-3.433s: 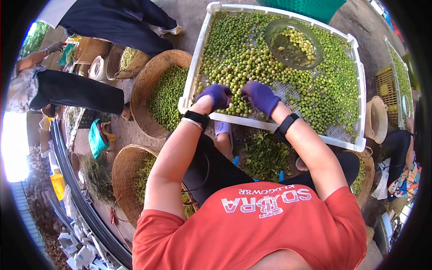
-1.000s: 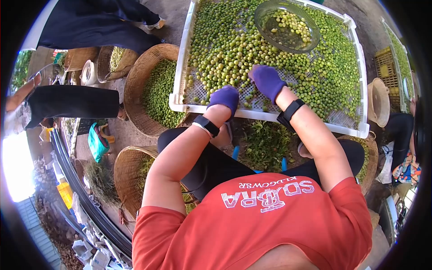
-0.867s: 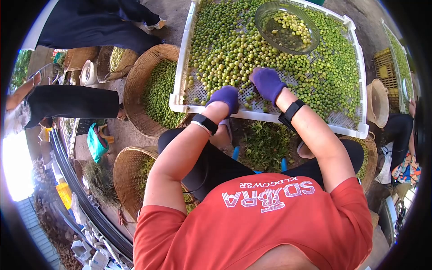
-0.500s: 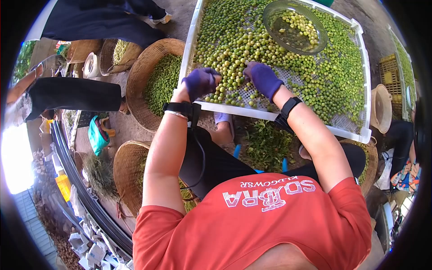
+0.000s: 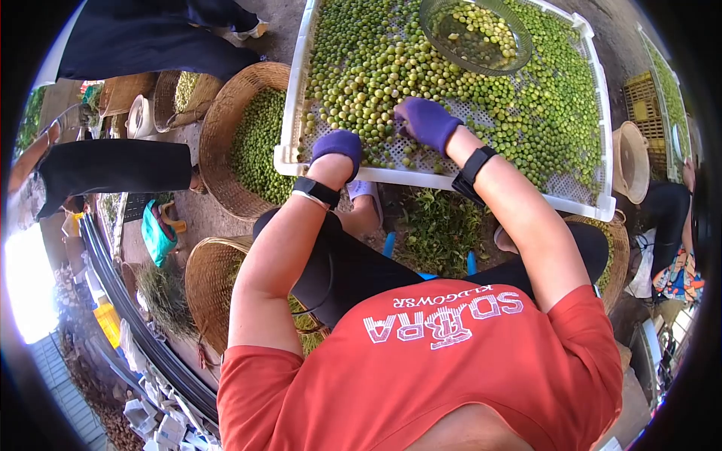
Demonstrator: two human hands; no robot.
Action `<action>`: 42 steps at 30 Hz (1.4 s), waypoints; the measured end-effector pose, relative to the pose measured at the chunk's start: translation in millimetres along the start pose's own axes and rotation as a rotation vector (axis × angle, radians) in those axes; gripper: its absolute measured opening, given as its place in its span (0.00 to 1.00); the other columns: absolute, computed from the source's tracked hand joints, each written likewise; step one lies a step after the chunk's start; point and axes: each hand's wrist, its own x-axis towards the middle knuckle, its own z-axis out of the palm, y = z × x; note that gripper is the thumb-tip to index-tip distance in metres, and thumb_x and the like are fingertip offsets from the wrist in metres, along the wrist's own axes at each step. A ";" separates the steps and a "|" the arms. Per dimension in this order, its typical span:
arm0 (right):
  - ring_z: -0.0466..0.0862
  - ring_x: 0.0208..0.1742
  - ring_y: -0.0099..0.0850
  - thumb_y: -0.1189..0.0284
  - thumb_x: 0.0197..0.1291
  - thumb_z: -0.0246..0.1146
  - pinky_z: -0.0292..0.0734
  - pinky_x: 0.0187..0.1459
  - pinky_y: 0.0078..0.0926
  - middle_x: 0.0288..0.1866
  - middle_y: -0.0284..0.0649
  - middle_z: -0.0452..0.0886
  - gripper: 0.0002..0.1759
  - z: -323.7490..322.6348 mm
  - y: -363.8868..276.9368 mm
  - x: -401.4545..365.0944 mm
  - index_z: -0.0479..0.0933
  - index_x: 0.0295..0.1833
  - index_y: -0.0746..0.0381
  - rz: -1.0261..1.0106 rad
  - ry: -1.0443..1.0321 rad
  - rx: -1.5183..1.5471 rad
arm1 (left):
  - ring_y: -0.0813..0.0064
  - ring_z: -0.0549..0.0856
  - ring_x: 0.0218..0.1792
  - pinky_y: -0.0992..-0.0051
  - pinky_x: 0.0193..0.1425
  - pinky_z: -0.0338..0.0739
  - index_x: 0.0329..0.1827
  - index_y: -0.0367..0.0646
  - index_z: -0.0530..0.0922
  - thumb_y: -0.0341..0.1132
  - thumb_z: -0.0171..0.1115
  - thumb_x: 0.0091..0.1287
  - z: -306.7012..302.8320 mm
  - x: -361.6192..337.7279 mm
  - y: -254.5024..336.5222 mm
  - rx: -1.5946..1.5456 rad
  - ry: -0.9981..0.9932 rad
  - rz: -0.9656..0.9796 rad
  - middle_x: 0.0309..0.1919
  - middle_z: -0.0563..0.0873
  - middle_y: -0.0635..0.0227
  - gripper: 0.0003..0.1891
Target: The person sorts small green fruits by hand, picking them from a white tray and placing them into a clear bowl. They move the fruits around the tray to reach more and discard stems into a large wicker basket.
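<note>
Small round green fruits, some of them yellowish, cover much of a white perforated tray in front of me. My left hand, in a purple glove, is at the tray's near left edge; its fingers point down and are hidden behind the back of the hand. Further right, my right hand, in a matching glove, reaches in among the fruits. Its fingers are curled in, and what they hold cannot be made out. A clear ribbed bowl with paler fruits rests on the fruit at the far side.
A wicker basket of green fruits stands left of the tray, and another basket sits by my left leg. Cut greenery lies below the tray. A person in dark trousers is at the left; a beige basket stands right.
My left hand has come down toward the tray's near edge, its fingers turning out of sight. My right hand has shifted slightly left and up. The whole view has moved a little.
</note>
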 end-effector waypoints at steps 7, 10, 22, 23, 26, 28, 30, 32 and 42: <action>0.84 0.42 0.46 0.69 0.50 0.70 0.78 0.46 0.39 0.38 0.51 0.83 0.14 -41.2 -2.6 -11.0 0.80 0.42 0.61 0.152 -0.053 0.279 | 0.54 0.86 0.45 0.61 0.48 0.82 0.40 0.42 0.85 0.30 0.59 0.59 13.2 6.7 2.3 -0.090 0.101 0.083 0.42 0.86 0.52 0.09; 0.83 0.43 0.46 0.70 0.50 0.69 0.78 0.46 0.39 0.40 0.49 0.82 0.13 -32.1 -7.0 -17.9 0.79 0.42 0.61 -0.094 -0.082 0.185 | 0.52 0.86 0.44 0.60 0.48 0.81 0.38 0.42 0.85 0.30 0.60 0.58 14.9 7.7 8.9 -0.119 0.118 0.116 0.41 0.86 0.51 0.09; 0.83 0.46 0.43 0.74 0.55 0.60 0.79 0.45 0.38 0.43 0.44 0.81 0.10 -8.8 -21.2 -37.5 0.80 0.43 0.58 -0.225 -0.225 -0.106 | 0.66 0.85 0.40 0.73 0.47 0.80 0.39 0.42 0.82 0.27 0.64 0.55 21.8 50.9 -81.3 -0.047 0.387 0.805 0.33 0.86 0.64 0.09; 0.83 0.46 0.43 0.73 0.55 0.61 0.79 0.46 0.38 0.43 0.44 0.81 0.10 -9.4 -18.6 -37.9 0.80 0.44 0.58 -0.227 -0.219 -0.079 | 0.71 0.83 0.38 0.78 0.43 0.79 0.41 0.40 0.79 0.24 0.61 0.57 23.4 48.3 -88.3 -0.355 0.487 0.874 0.30 0.82 0.69 0.08; 0.83 0.47 0.44 0.71 0.52 0.65 0.79 0.46 0.38 0.44 0.45 0.81 0.13 -15.6 -23.0 -36.9 0.79 0.45 0.59 -0.140 -0.206 -0.039 | 0.80 0.82 0.33 0.81 0.38 0.79 0.42 0.38 0.78 0.26 0.63 0.58 -2.5 19.7 -75.5 -1.649 -0.232 0.069 0.33 0.82 0.70 0.09; 0.83 0.47 0.44 0.70 0.51 0.66 0.79 0.45 0.38 0.43 0.45 0.81 0.13 -15.8 -25.6 -35.2 0.79 0.44 0.59 -0.123 -0.178 -0.011 | 0.81 0.83 0.31 0.80 0.36 0.79 0.41 0.38 0.80 0.30 0.64 0.59 14.4 31.4 -74.3 -0.862 0.174 0.589 0.33 0.85 0.69 0.09; 0.83 0.46 0.44 0.69 0.51 0.66 0.79 0.44 0.39 0.42 0.46 0.81 0.13 -9.8 -26.5 -33.4 0.80 0.43 0.59 -0.178 -0.131 0.039 | 0.77 0.85 0.29 0.76 0.38 0.80 0.45 0.44 0.84 0.37 0.69 0.54 -8.6 12.5 -35.5 -0.644 -0.046 0.036 0.32 0.88 0.65 0.15; 0.84 0.44 0.43 0.70 0.51 0.66 0.80 0.43 0.39 0.41 0.46 0.81 0.11 -7.6 -35.2 -33.2 0.80 0.41 0.60 -0.217 -0.246 -0.082 | 0.74 0.86 0.33 0.73 0.41 0.80 0.47 0.44 0.84 0.32 0.68 0.52 -0.7 18.2 -19.9 -0.638 -0.162 0.027 0.34 0.88 0.64 0.17; 0.84 0.45 0.44 0.73 0.52 0.63 0.80 0.46 0.39 0.43 0.47 0.82 0.10 -10.4 -30.3 -44.0 0.81 0.42 0.61 -0.091 -0.215 -0.063 | 0.62 0.87 0.40 0.68 0.47 0.80 0.48 0.46 0.84 0.34 0.65 0.54 4.8 23.9 -5.9 -0.538 0.123 0.039 0.37 0.88 0.58 0.17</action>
